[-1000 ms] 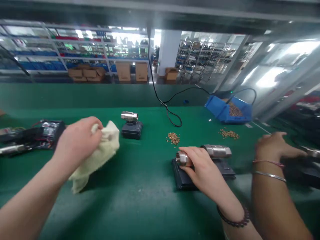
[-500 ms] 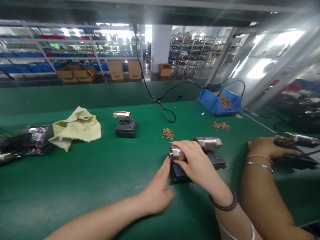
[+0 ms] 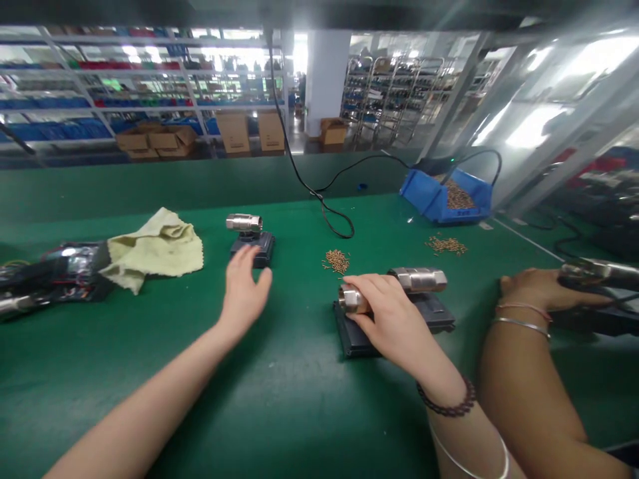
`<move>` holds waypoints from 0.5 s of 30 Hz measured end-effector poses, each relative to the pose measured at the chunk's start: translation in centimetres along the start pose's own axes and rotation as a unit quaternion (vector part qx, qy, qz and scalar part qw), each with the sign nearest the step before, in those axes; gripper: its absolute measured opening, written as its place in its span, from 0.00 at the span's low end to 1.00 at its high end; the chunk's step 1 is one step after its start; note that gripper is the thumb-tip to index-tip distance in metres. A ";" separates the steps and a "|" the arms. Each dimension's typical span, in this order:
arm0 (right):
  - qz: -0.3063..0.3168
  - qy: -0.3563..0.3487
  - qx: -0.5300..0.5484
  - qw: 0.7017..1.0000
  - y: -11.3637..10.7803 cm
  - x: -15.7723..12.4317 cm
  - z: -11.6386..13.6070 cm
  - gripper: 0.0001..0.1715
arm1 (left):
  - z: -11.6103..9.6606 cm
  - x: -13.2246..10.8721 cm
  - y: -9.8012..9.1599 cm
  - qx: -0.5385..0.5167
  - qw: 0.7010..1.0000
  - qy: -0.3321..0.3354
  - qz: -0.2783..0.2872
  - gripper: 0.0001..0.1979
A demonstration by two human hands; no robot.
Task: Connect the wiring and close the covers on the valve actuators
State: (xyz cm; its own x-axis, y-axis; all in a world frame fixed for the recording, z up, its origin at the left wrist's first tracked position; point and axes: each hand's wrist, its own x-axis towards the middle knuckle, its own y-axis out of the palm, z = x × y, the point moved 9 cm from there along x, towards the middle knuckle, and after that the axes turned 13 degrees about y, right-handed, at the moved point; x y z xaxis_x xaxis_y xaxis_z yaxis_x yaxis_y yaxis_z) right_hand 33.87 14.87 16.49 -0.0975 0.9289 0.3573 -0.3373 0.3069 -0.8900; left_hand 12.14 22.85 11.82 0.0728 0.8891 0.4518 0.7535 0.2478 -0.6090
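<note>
Taking the middle pile of brass-coloured pieces (image 3: 337, 261) as our landmark on the green worktop (image 3: 294, 399), we find an opened dark unit (image 3: 74, 266) farthest to its left, with a crumpled yellow cloth (image 3: 160, 246) lying just beside that unit. Nearer the pile, on its left and slightly farther back, stands the small valve unit (image 3: 244, 223), a metal fitting on a dark box. Our left hand (image 3: 244, 286) is to the left of the pile and a little nearer to us, its fingers spread and its thumb apart, holding nothing; the fingertips overlap the small valve unit's box, but we cannot tell whether they touch. Just in front of the pile and to its right, our right hand (image 3: 392, 319) is wrapped around the near fitting (image 3: 353, 299), which sits above a near dark box (image 3: 357, 336). Right of the pile we have a second fitting (image 3: 424, 279), a second pile (image 3: 446, 245), a blue bin (image 3: 459, 199) and, farthest off, a co-worker's hand (image 3: 534, 289) at another unit. We judge the step in hand to be holding the near fitting steady; for the left hand, grasping the small valve unit would call for lining up and closing its fingers.
</note>
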 end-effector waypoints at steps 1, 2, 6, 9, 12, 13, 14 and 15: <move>0.003 0.001 0.002 1.000 0.0 0.0 0.0 0.25 | 1.8 1.7 -1.2 0.007 0.999 -0.025 -0.033 0.26; 0.007 0.002 0.003 1.000 0.1 0.0 0.0 0.26 | 3.4 3.2 -2.0 0.005 0.998 -0.045 -0.052 0.26; 0.006 0.010 -0.009 1.000 0.2 0.1 0.0 0.31 | 7.4 6.5 -0.9 -0.065 0.994 -0.084 0.001 0.21; -0.002 0.006 -0.012 1.000 0.3 0.1 0.2 0.29 | 8.1 6.3 1.0 -0.116 0.987 -0.104 0.028 0.19; -0.004 0.004 -0.005 1.000 0.4 0.1 0.1 0.29 | 6.8 4.7 2.6 -0.158 0.980 -0.112 0.054 0.19; -0.006 0.003 -0.004 1.000 0.4 0.1 0.1 0.29 | 5.9 3.8 3.1 -0.172 0.977 -0.112 0.066 0.19; -0.010 0.001 -0.004 1.000 0.5 0.2 0.0 0.28 | 4.9 2.9 3.6 -0.185 0.973 -0.111 0.079 0.19; -0.017 -0.001 -0.006 1.000 0.4 0.3 0.0 0.28 | 3.7 1.8 4.1 -0.198 0.970 -0.109 0.094 0.20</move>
State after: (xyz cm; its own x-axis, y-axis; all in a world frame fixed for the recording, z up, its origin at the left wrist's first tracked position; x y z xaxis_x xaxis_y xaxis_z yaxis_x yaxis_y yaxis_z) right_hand 33.73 15.27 16.19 -0.0878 0.9178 0.3873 -0.3296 0.3401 -0.8807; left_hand 12.97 26.90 7.69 0.1259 0.9751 0.1827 0.9351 -0.0552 -0.3502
